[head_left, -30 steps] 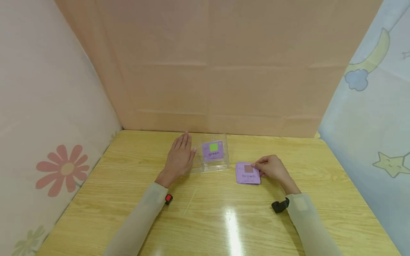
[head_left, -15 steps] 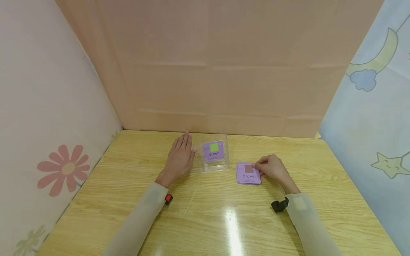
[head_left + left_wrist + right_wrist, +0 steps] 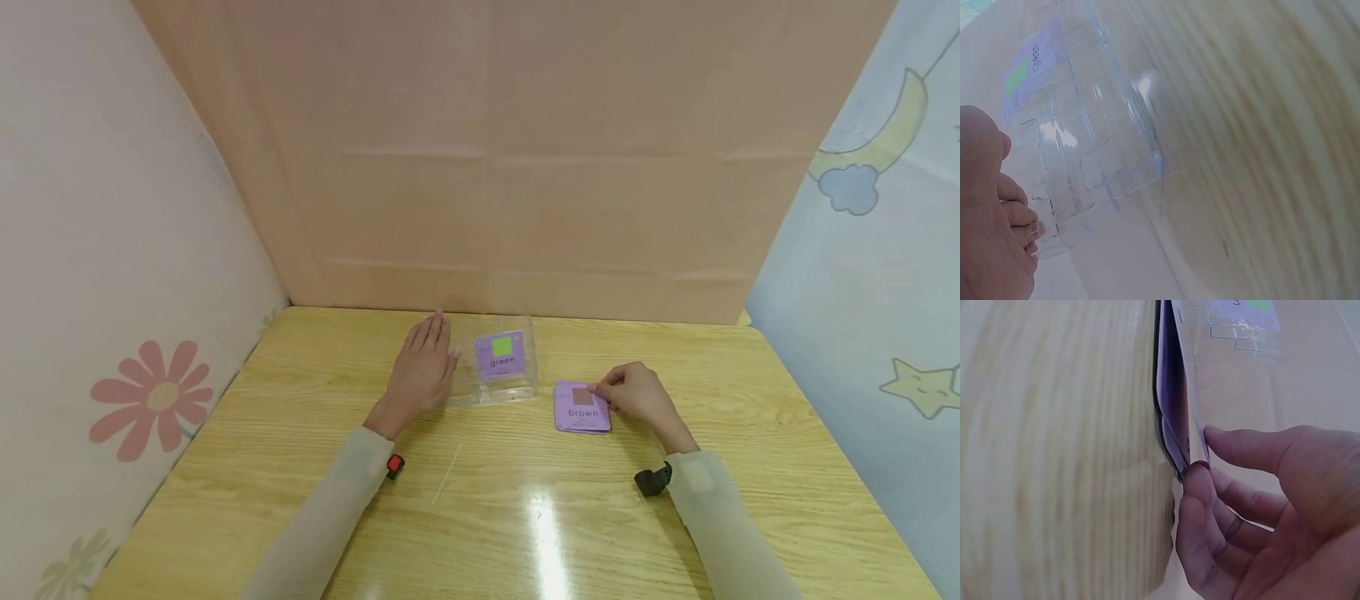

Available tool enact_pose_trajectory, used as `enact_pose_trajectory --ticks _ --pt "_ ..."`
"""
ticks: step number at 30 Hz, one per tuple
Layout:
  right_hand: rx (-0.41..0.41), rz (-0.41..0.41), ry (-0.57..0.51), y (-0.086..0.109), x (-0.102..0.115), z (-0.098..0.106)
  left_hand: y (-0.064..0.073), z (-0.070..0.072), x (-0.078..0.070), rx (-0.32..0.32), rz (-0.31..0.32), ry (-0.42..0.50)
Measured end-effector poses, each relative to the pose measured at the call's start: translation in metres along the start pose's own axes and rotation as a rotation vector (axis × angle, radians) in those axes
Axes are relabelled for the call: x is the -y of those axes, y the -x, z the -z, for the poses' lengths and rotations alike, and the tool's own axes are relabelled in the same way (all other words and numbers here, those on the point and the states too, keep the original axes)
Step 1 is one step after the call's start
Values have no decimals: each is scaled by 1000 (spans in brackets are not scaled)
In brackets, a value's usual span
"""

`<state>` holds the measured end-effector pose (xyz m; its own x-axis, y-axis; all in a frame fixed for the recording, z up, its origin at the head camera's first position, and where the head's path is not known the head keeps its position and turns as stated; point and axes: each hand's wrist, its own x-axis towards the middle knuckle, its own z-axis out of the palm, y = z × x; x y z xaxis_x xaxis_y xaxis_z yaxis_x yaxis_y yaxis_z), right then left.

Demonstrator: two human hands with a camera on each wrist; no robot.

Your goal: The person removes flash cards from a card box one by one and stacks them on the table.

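Observation:
My right hand (image 3: 641, 394) pinches the right edge of the top card of a purple card stack (image 3: 581, 418), a card with a brown square and the word "brown". In the right wrist view the thumb (image 3: 1244, 449) lies on that card (image 3: 1192, 387), and its edge stands a little apart from the cards below. To the left, a clear plastic tiered stand (image 3: 507, 393) holds a purple card (image 3: 501, 363) reading "green" under a green square. Along the stand's left side lies my left hand (image 3: 422, 367), its fingers straight and its thumb towards the stand.
The wooden table (image 3: 480, 517) runs back to a tan panel (image 3: 480, 167). Walls printed with flowers stand on the left, and with a moon and star on the right. Each wrist wears a small black camera (image 3: 652, 481).

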<state>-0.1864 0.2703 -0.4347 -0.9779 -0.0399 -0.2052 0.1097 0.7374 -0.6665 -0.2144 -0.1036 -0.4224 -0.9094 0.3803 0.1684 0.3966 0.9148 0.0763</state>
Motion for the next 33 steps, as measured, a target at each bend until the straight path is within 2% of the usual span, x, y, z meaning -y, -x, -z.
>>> enact_pose_trajectory --ticks 18,33 --pt "-57 38 78 1 1 0 0 0 0 1 5 -16" --pt "-79 32 108 2 1 2 -1 -1 0 -21 -2 -21"
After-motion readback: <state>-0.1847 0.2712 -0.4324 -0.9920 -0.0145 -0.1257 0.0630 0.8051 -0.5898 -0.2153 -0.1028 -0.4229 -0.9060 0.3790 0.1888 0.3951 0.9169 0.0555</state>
